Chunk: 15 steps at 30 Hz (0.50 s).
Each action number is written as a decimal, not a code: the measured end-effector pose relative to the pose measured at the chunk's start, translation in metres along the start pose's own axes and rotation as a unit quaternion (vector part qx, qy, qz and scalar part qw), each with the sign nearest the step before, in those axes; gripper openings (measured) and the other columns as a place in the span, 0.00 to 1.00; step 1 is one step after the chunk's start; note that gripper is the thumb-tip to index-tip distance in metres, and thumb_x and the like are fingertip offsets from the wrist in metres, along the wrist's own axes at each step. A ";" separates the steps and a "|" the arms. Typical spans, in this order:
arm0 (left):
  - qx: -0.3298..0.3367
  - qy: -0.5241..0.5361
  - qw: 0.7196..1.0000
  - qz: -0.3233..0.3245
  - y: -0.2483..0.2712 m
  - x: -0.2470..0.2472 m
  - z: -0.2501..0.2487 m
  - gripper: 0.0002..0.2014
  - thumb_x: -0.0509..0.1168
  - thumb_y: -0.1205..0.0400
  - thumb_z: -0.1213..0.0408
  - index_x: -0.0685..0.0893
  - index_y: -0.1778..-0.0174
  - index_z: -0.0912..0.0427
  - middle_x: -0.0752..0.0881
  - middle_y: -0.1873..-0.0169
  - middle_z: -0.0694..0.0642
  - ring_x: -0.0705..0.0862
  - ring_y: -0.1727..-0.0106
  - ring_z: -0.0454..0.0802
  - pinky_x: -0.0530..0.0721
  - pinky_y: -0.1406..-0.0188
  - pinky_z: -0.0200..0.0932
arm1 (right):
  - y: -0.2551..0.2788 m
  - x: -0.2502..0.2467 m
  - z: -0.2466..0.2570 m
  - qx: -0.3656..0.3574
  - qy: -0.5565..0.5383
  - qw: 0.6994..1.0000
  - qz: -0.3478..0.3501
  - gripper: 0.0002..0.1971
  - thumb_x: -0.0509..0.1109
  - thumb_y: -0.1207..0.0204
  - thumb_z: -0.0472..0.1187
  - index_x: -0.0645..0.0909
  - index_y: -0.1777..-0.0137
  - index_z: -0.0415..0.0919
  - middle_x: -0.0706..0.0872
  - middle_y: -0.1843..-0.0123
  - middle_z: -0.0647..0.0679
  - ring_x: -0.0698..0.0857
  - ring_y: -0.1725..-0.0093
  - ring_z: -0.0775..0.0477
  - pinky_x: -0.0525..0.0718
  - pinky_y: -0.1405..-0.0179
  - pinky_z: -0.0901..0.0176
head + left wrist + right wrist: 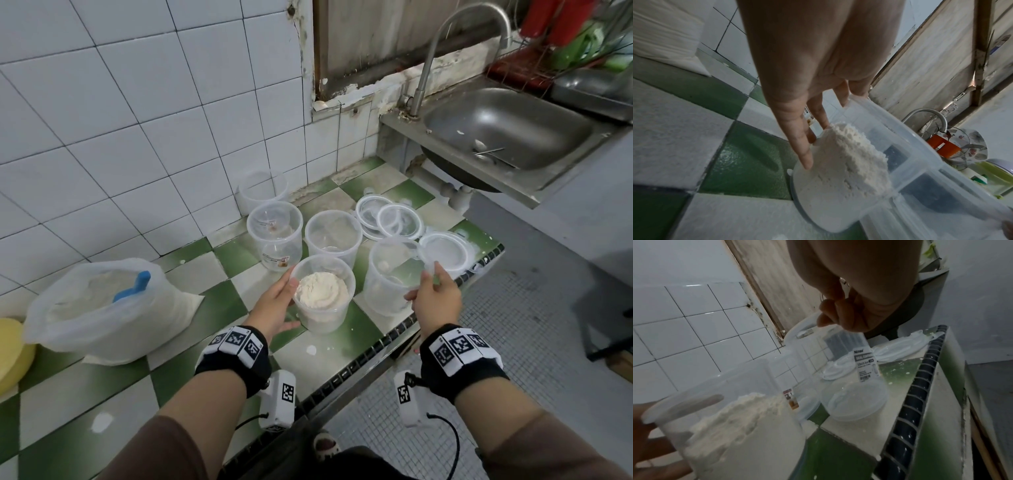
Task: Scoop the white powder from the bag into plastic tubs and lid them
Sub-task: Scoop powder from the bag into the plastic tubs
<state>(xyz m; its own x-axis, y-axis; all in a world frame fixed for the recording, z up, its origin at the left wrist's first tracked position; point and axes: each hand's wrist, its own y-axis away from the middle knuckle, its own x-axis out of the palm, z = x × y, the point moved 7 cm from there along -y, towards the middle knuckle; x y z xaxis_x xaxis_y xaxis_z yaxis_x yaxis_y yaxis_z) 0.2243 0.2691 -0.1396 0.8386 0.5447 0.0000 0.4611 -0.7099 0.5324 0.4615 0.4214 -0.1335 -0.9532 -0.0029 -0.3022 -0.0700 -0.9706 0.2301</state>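
Observation:
A clear tub heaped with white powder stands on the green-and-white tiled counter. My left hand wraps its left side, fingers behind and thumb in front; the left wrist view shows the fingers lying along the tub's wall. Above and to the right, my right hand pinches the rim of a clear round lid; the right wrist view shows those fingers curled on the lid, up and right of the filled tub. The open powder bag with a blue scoop sits at left.
Empty tubs stand behind and right of the filled one, another against the wall. Loose lids lie at the back right. The counter edge runs close by. A steel sink is beyond.

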 end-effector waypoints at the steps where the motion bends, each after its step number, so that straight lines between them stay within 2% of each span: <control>1: 0.000 0.001 1.000 0.000 0.000 0.000 0.000 0.20 0.55 0.13 0.52 0.68 0.24 0.36 0.75 0.28 0.49 0.74 0.29 0.52 0.84 0.40 0.59 | -0.001 -0.002 0.004 -0.003 -0.014 1.000 -0.007 0.23 0.59 0.17 0.47 0.66 0.22 0.46 0.84 0.74 0.47 0.80 0.69 0.51 0.84 0.53 0.47; 3: 0.000 0.002 1.000 0.001 0.001 0.000 0.000 0.20 0.55 0.13 0.52 0.68 0.24 0.36 0.75 0.28 0.49 0.74 0.30 0.52 0.83 0.39 0.60 | -0.003 -0.008 0.017 -0.014 -0.045 0.999 -0.026 0.23 0.59 0.17 0.46 0.66 0.22 0.46 0.83 0.73 0.47 0.80 0.68 0.51 0.81 0.60 0.56; 4: 0.000 0.002 1.000 0.001 0.002 0.000 0.000 0.20 0.55 0.13 0.52 0.68 0.24 0.36 0.75 0.28 0.50 0.74 0.29 0.52 0.82 0.37 0.61 | -0.003 -0.011 0.026 -0.023 -0.059 0.997 -0.037 0.23 0.59 0.17 0.45 0.67 0.22 0.45 0.83 0.73 0.47 0.81 0.67 0.51 0.80 0.60 0.58; 7: 0.000 -0.001 1.000 0.003 0.001 0.000 -0.001 0.20 0.55 0.13 0.52 0.68 0.24 0.36 0.74 0.27 0.50 0.74 0.27 0.54 0.81 0.35 0.63 | 0.000 -0.015 0.061 -0.063 -0.093 0.993 -0.045 0.22 0.59 0.17 0.45 0.69 0.24 0.44 0.82 0.75 0.49 0.82 0.69 0.52 0.82 0.54 0.52; 9: 0.003 -0.007 1.000 0.001 0.000 0.000 -0.001 0.20 0.56 0.13 0.53 0.68 0.23 0.37 0.75 0.27 0.52 0.74 0.27 0.55 0.80 0.35 0.63 | 0.005 -0.013 0.086 -0.093 -0.115 0.988 -0.033 0.20 0.60 0.17 0.43 0.72 0.26 0.44 0.81 0.75 0.49 0.81 0.72 0.56 0.82 0.56 0.54; 11: 0.011 -0.015 1.000 -0.006 0.000 -0.002 -0.003 0.20 0.56 0.13 0.54 0.69 0.23 0.40 0.75 0.27 0.53 0.75 0.28 0.56 0.80 0.35 0.61 | 0.013 -0.009 0.110 -0.117 -0.147 0.982 -0.006 0.17 0.61 0.18 0.41 0.75 0.30 0.47 0.80 0.77 0.52 0.79 0.77 0.61 0.82 0.61 0.58; 13: 0.029 -0.015 0.999 -0.017 0.002 -0.004 -0.008 0.21 0.57 0.13 0.51 0.70 0.23 0.42 0.75 0.26 0.51 0.75 0.27 0.54 0.80 0.35 0.56 | 0.022 0.001 0.128 -0.131 -0.186 0.973 0.045 0.14 0.61 0.18 0.39 0.77 0.34 0.50 0.78 0.81 0.56 0.78 0.78 0.60 0.83 0.66 0.61; 15: 0.062 -0.006 0.998 -0.033 0.006 -0.009 -0.019 0.20 0.56 0.14 0.46 0.74 0.26 0.43 0.76 0.26 0.49 0.75 0.28 0.49 0.79 0.36 0.50 | 0.033 0.014 0.142 -0.132 -0.208 0.963 0.107 0.14 0.62 0.18 0.37 0.78 0.34 0.44 0.77 0.82 0.56 0.76 0.79 0.59 0.80 0.72 0.65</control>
<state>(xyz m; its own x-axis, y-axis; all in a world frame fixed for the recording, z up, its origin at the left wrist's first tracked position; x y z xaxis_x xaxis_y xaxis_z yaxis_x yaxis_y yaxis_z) 0.2137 0.2681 -0.1203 0.8086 0.5869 -0.0416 0.5467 -0.7233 0.4219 0.4042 0.4236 0.0011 -0.9768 -0.1658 0.1358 0.1656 -0.9861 -0.0131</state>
